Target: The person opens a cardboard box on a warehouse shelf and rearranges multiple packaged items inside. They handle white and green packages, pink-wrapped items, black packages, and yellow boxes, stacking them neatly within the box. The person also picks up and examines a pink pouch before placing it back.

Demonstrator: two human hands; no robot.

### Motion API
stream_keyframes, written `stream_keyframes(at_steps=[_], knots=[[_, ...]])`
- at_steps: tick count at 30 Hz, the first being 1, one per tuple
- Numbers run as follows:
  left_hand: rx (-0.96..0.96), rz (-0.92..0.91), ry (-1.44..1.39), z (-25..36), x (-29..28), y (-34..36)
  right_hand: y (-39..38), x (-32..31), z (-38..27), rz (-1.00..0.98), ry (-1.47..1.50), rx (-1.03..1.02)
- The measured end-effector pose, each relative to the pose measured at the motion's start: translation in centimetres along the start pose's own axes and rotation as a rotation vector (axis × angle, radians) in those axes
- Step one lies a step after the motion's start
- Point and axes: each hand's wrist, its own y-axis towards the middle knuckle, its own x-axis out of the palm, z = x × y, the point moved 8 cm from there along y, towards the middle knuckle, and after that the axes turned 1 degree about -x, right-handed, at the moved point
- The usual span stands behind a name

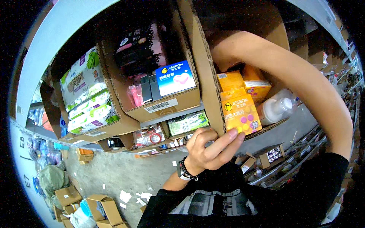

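Observation:
My left hand (215,149), a watch and a beaded bracelet at its wrist, has its fingers curled at the front of a cardboard bin (208,72). Its fingertips press on the lower edge of an orange box (241,111) printed with coloured dots; the thumb is hard to make out. My right forearm (262,49) arches over and reaches deep into that same bin, where the hand itself is hidden. More orange boxes (230,80) lie behind the front one. A clear plastic bottle with a white part (276,108) lies beside them, under my arm.
To the left, one bin holds a blue box (175,79) and dark packs; another holds green-and-white wipe packs (84,81). A lower shelf carries a green packet (188,123). Open cartons (104,211) and paper scraps (125,196) lie on the floor. Racks (304,152) stand at right.

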Motion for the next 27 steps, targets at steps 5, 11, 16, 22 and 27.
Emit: stream_keyframes(at_steps=[5,11,16,22,27], knots=[[0.070,-0.053,0.003,0.2,0.3,0.2,-0.7,-0.7,0.8,0.045,0.016,-0.055],[0.055,-0.007,-0.001,-0.1,0.3,0.1,-6.9,-6.1,2.0,0.392,0.274,-0.234],[0.036,0.018,-0.009,-0.2,0.1,0.4,-11.5,-7.6,3.6,0.704,0.355,-0.347],[0.032,0.015,-0.011,-0.2,0.2,0.6,-15.6,-6.6,4.2,0.828,0.754,-0.169],[0.031,0.039,0.062,-0.3,0.2,0.6,-18.9,-3.4,4.3,0.878,1.204,-0.194]])
